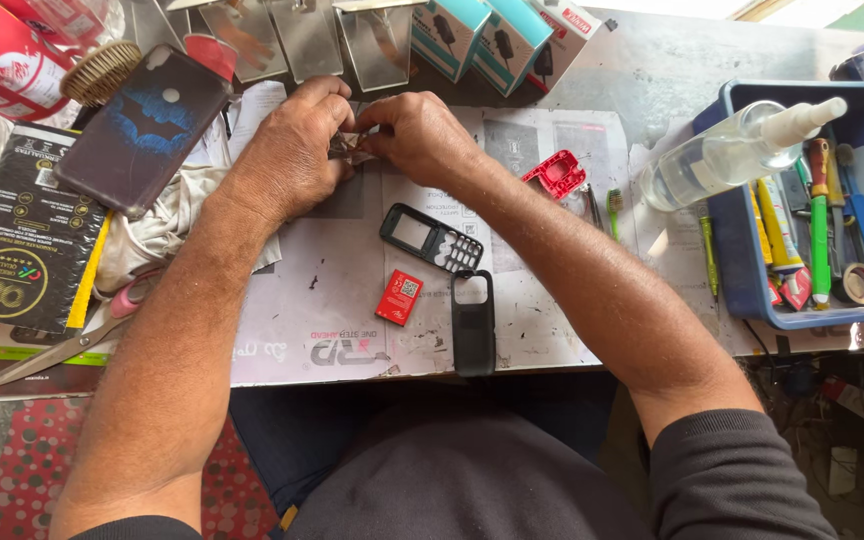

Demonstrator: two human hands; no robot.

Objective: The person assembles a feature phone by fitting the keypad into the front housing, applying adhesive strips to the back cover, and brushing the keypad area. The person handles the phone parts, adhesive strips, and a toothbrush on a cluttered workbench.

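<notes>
Head view: left hand (287,150) and right hand (417,135) fingers meet, pinched shut on a small crumpled piece (357,147) between them; black phone frame (431,238) lies just below.

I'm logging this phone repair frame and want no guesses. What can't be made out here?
- Head view: the small part pinched between the left hand and right hand is covered by the fingers.
- The spray bottle hides part of the blue tray.
- The red bottle is cut off by the top-left edge.
- The scissors blades are partly under the left forearm.
</notes>
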